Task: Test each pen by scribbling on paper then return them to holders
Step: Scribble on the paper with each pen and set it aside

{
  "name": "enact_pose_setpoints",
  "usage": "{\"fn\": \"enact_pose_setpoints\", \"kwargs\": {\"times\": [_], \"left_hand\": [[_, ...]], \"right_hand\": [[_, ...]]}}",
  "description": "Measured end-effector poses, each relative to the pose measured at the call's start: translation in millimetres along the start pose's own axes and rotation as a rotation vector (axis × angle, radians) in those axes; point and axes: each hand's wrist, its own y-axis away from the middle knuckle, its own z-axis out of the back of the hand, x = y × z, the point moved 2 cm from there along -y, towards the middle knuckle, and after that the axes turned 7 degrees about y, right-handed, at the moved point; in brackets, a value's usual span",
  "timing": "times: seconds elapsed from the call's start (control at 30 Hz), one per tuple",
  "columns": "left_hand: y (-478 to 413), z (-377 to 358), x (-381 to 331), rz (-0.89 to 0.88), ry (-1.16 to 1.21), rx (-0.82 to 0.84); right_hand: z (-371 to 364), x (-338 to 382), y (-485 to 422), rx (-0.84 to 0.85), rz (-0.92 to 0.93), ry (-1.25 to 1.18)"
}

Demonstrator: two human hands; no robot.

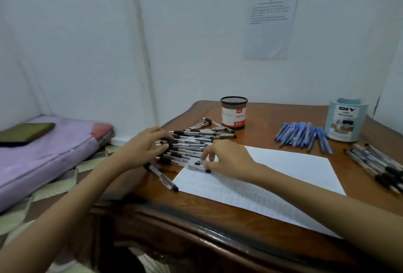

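Head view:
- Table [218, 214]: dark brown wood, glossy, with a rounded, moulded front edge.
- Paper [294, 168]: one white sheet, flat on the table and skewed. Faint scribble rows cover its near left part; the far part is blank.
- Black pens [192, 142]: a loose heap at the table's left, just past the paper's left corner. Clear barrels, black grips and caps, lying mostly parallel.
- Single pen [162, 177]: same kind, lying apart by the table's left edge, just beside the paper.
- Left hand [144, 144]: fingers spread and nearly straight, tips resting on the heap's left end; it grips nothing.
- Right hand [229, 159]: palm down, fingers bent onto the heap's right end, thumb by a pen at the paper's corner. Whether it pinches that pen, I cannot tell.
- Mesh holder [233, 112]: a black wire cylinder with a red and white label, upright behind the heap.
- Blue pens [303, 135]: one fanned heap near the far right.
- Organizer [344, 120]: pale blue plastic, upright, touching the blue heap.
- Right pile [375, 161]: more clear, black-tipped pens at the table's right edge.
- Count: two holders, three heaps, one loose pen. The pens in each heap are too blurred to number.
- Mattress [43, 157]: lilac cover, on the floor at left.
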Motion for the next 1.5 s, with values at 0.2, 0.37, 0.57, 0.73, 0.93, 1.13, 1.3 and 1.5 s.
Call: {"fn": "enact_pose_setpoints", "kwargs": {"times": [0.2, 0.37, 0.57, 0.73, 0.93, 1.13, 1.3, 1.5], "left_hand": [[10, 1, 4, 0.006, 0.032, -0.032], [-12, -8, -17, -0.087, 0.049, -0.035], [-51, -33, -63, -0.241, 0.070, 0.018], [-85, -70, -116, -0.409, 0.083, 0.126], [-111, -110, -179, -0.592, 0.087, 0.273], [-118, -154, -208, -0.576, 0.073, 0.422], [-114, -170, -199, -0.535, 0.124, 0.452], [-113, -168, -202, -0.554, 0.079, 0.433]], "right_hand": [[2, -19, -4, 0.113, -0.147, -0.156], [26, -44, 10, 0.049, -0.284, -0.443], [76, -105, 57, -0.342, -0.514, -0.898], [97, -163, 104, -0.577, -0.638, -0.859], [94, -185, 143, -0.344, -0.767, -0.940], [77, -193, 161, -0.277, -0.858, -0.731], [83, -205, 161, -0.407, -0.838, -0.834], [84, -207, 168, -0.437, -0.843, -0.777]]}}
